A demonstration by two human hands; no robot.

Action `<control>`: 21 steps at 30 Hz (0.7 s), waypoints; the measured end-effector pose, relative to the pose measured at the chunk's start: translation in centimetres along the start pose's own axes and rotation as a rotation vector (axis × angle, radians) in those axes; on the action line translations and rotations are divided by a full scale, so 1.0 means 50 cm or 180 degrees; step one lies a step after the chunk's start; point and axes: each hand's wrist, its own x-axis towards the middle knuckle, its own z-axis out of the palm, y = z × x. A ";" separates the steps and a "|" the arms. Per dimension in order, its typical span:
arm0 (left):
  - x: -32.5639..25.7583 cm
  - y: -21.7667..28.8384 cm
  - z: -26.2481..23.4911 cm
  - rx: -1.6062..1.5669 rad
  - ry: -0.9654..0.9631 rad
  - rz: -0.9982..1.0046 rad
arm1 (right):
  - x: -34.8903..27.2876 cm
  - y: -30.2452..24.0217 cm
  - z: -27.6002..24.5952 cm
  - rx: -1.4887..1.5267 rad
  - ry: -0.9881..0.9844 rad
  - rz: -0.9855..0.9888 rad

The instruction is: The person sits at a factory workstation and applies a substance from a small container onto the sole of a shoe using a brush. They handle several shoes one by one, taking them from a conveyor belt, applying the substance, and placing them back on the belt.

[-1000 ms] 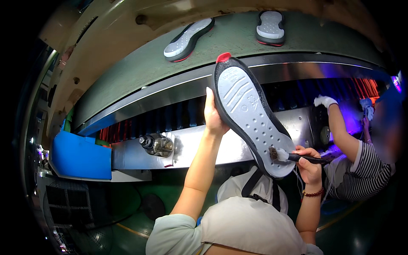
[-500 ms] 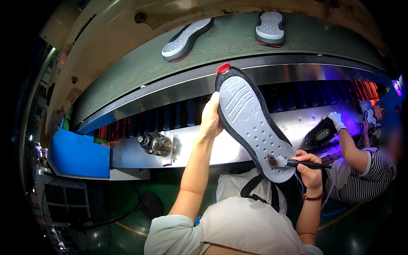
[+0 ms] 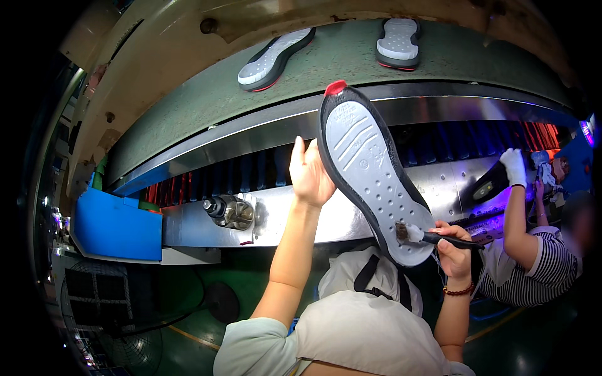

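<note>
Above the conveyor belt (image 3: 188, 106) a grey shoe sole (image 3: 370, 178) is held up — clasped by the left hand (image 3: 309, 177) at its edge, long axis tilted, toe uppermost. At its lower heel end a brush (image 3: 426, 236) is pressed, gripped by the right hand (image 3: 453, 250) — the nearer one.

Two spare soles on the green conveyor belt (image 3: 188, 106): a slanted grey-and-black sole (image 3: 274, 59) at upper middle; a shorter grey sole (image 3: 397, 41) just right of it, well apart; a steel rail (image 3: 251, 128) curving beneath the belt; a blue bin (image 3: 116, 227) at left, beside a metal knob fitting (image 3: 229, 212); a floor fan (image 3: 110, 313) low at left; at right, a co-worker in a striped shirt (image 3: 539, 272), white-gloved hand (image 3: 515, 166) raised toward a dark shoe part (image 3: 486, 185).
</note>
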 end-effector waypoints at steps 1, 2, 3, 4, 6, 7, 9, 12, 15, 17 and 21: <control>0.002 -0.003 -0.012 -0.0165 -0.0181 -0.0011 | 0.001 0.002 0.003 0.0035 -0.0006 -0.0029; 0.006 -0.009 -0.032 -0.0651 -0.0500 -0.0115 | 0.000 0.002 0.009 0.0135 0.0043 -0.0019; 0.011 -0.014 -0.039 -0.1146 -0.0825 -0.0230 | 0.000 0.003 0.014 0.0226 0.0102 -0.0016; 0.008 -0.018 -0.042 -0.0749 -0.0275 -0.0113 | 0.000 0.008 0.015 0.0264 0.0117 -0.0053; 0.006 -0.024 -0.034 -0.0680 -0.0266 -0.0093 | -0.002 0.012 0.021 0.0267 0.0152 -0.0082; 0.006 -0.027 -0.030 -0.0646 -0.0262 -0.0082 | -0.003 0.014 0.023 0.0268 0.0167 -0.0095; 0.006 -0.032 -0.026 -0.0595 -0.0184 -0.0076 | -0.007 0.016 0.022 0.0293 0.0163 -0.0136; 0.007 -0.037 -0.023 -0.0643 -0.0218 -0.0100 | -0.011 0.022 0.018 0.0318 0.0110 -0.0179; 0.005 -0.050 -0.019 -0.0945 -0.0608 -0.0131 | -0.018 0.027 0.017 0.0322 0.0031 -0.0233; -0.008 -0.074 0.010 -0.1181 -0.1065 -0.0065 | -0.018 0.030 0.038 0.0385 0.0080 -0.0302; -0.062 -0.142 -0.053 -0.0287 -0.0921 -0.0195 | -0.017 0.039 0.094 0.0746 0.0330 -0.0005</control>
